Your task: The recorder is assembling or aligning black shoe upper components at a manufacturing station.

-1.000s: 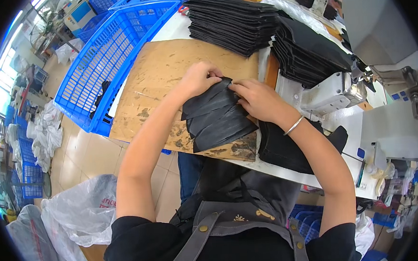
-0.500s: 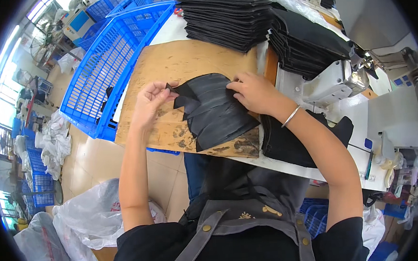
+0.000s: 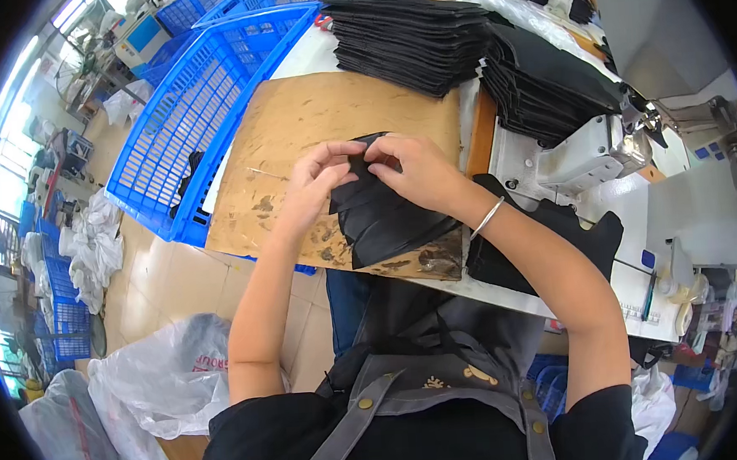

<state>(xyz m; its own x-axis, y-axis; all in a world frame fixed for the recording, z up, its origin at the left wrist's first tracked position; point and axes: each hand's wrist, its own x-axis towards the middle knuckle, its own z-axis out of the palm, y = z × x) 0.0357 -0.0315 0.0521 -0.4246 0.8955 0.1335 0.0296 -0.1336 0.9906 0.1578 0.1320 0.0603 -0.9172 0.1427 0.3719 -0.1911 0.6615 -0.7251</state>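
A black layered fabric piece, with overlapping pleat-like strips and a slight sheen, lies on a worn tan board. My left hand pinches at its upper edge with thumb and fingers. Close beside it, my right hand grips the same edge, its fingertips almost meeting the left ones. The fingers hide what is pinched between them. A thin pale stick-like thing rests on the board left of my left hand. Under my right forearm lies another flat black cut piece.
Tall stacks of black cut pieces stand behind the board. At the right is a white sewing machine. A blue plastic basket leans at the board's left. Plastic bags lie on the floor at lower left.
My left hand has moved right, bringing the fabric's left corner in toward my right hand. My right hand has shifted slightly left. The two hands are now nearly together.
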